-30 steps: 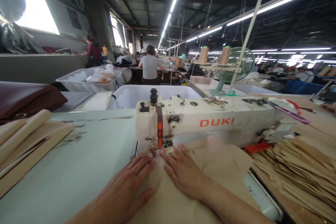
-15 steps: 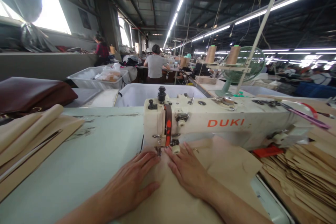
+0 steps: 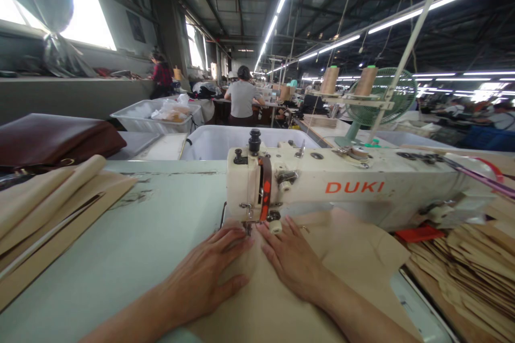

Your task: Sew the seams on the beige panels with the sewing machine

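A cream sewing machine [image 3: 322, 185] marked DUKI stands on a pale green table [image 3: 132, 246]. A tan piece of material [image 3: 341, 268] lies under its needle. My left hand [image 3: 205, 276] rests flat on the material just left of the needle, fingers stretched out. My right hand [image 3: 292, 260] lies flat on it just right of the needle, fingers extended toward the presser foot. Both hands press the material and grip nothing.
Stacked tan pieces [image 3: 470, 268] lie at the right, folded tan material [image 3: 44, 209] and a brown bag [image 3: 52, 139] at the left. White bins [image 3: 217, 142] stand behind the table. Thread cones [image 3: 330, 80] and a green fan [image 3: 382, 99] sit behind the machine. Other people work farther back.
Both hands keep their flat hold beside the needle. The view has shifted a little to the left, so the machine and hands appear farther right.
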Tool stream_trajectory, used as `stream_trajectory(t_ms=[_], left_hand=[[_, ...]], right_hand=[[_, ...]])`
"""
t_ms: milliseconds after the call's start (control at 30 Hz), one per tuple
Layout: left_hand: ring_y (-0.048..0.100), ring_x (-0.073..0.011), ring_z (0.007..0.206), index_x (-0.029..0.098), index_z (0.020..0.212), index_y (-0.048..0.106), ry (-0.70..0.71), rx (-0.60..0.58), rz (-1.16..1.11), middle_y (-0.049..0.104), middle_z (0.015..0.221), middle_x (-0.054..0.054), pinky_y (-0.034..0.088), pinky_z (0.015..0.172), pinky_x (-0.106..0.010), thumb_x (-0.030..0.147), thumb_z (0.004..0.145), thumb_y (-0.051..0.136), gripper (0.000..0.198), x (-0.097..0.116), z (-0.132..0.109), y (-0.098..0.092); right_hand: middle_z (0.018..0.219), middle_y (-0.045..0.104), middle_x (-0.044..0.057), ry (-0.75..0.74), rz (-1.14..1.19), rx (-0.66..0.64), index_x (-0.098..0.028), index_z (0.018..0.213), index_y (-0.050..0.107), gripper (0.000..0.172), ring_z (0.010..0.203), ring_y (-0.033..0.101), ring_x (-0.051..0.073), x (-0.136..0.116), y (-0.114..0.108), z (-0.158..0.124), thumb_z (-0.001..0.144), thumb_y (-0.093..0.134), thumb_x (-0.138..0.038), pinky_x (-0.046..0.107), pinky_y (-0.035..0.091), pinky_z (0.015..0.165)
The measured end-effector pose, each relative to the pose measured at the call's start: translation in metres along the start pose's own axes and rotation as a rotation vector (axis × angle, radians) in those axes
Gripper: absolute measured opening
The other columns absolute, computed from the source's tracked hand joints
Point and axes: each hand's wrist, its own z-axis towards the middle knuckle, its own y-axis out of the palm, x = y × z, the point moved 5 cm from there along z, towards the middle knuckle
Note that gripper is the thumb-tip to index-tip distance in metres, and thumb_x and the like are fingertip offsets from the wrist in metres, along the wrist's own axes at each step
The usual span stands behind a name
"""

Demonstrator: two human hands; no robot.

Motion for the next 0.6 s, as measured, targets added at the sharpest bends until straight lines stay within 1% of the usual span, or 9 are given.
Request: stream_trajectory(t_ms=[200,400,600], left_hand=[[0.047,-0.0262,0.131,0.029,0.143,0.047,-0.021,0.018,0.002,0.053,0.141,-0.005,0.043,0.111,-0.042,0.037,0.092,0.061,0.053,0.0011,-0.0009,0.0],[0.042,-0.0257,0.136,0.029,0.15,0.036,0.001,-0.046,0.041,0.05,0.144,-0.006,0.041,0.113,-0.043,0.039,0.096,0.057,0.058,0.0019,-0.0004,-0.001],[0.042,-0.0266,0.136,0.03,0.15,0.036,-0.013,-0.011,0.051,0.049,0.145,-0.005,0.04,0.114,-0.044,0.037,0.095,0.059,0.061,0.0004,-0.0018,0.0032]], right_hand=[[0.136,0.059,0.009,-0.004,-0.013,0.002,-0.022,0.142,0.05,0.043,0.142,0.035,0.024,0.0004,0.0019,0.0015,0.106,0.031,-0.033,0.053,0.018,0.121],[0.136,0.058,0.011,0.0,-0.011,-0.001,-0.021,0.142,0.05,0.043,0.143,0.034,0.024,0.0012,0.0026,0.001,0.106,0.031,-0.033,0.053,0.019,0.121],[0.139,0.056,0.011,0.007,0.01,0.003,-0.021,0.143,0.048,0.043,0.143,0.034,0.023,0.0005,0.0008,0.0005,0.106,0.031,-0.034,0.052,0.017,0.121]])
